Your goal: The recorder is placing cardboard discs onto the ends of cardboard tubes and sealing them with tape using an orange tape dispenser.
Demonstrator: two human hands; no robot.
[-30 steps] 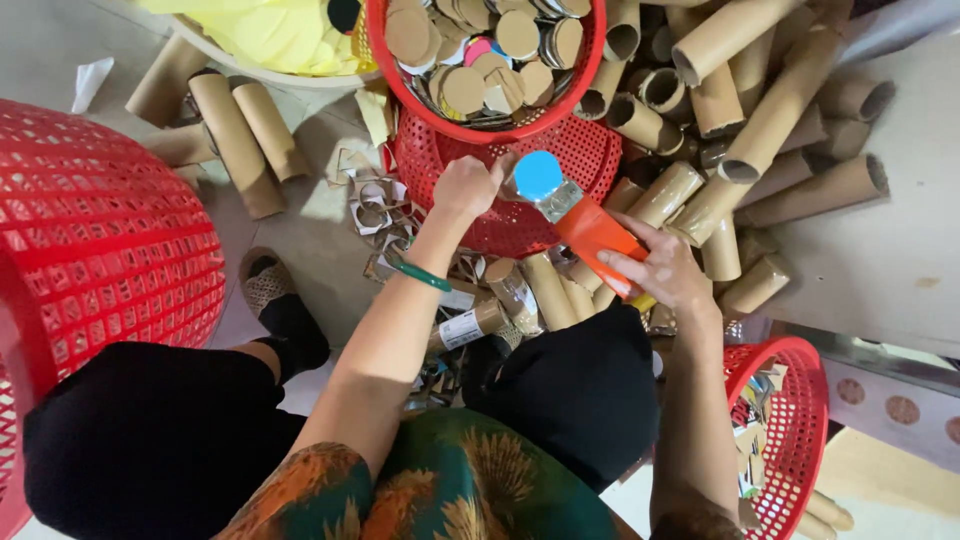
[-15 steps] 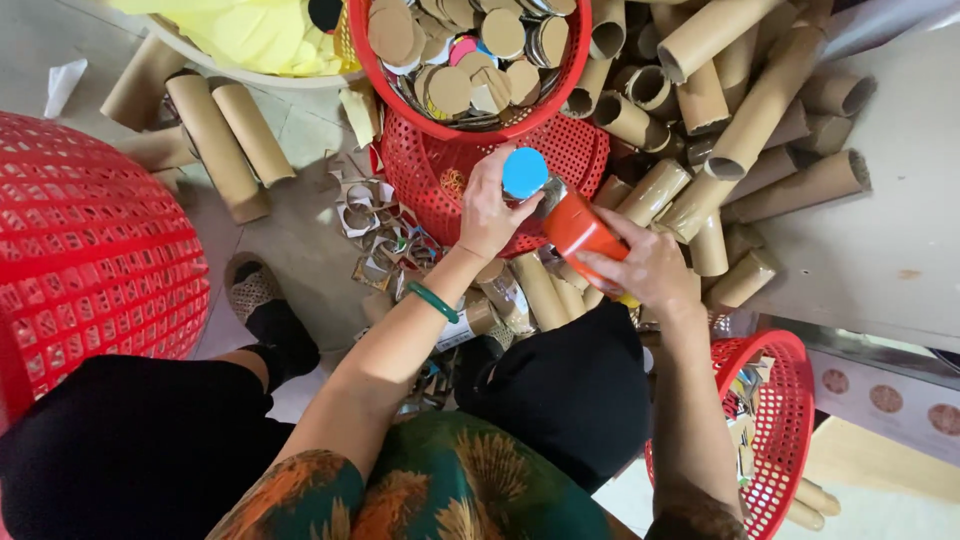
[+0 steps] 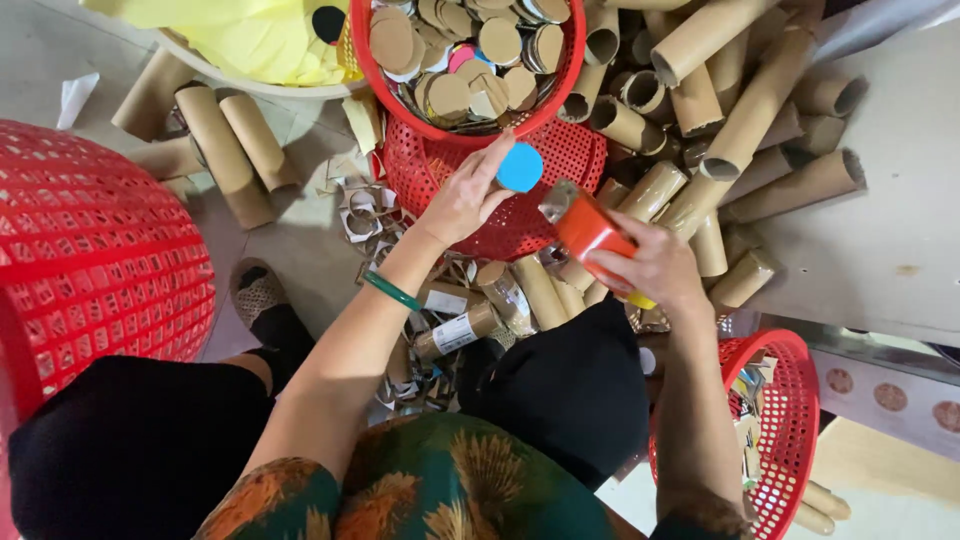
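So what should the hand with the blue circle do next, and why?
Probably drop the blue disc into the red basket of round discs: the left hand holds it at the rim, while the right hand grips the orange tool.

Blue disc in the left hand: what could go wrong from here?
1. The left hand holds the blue disc only at its edge with the fingertips, so it might slip into the red basket of discs below.
2. The right hand points the orange tool close to the left fingers; a slip could catch them.
3. Cardboard tubes lie heaped beside the right hand, and a nudge may set them rolling.
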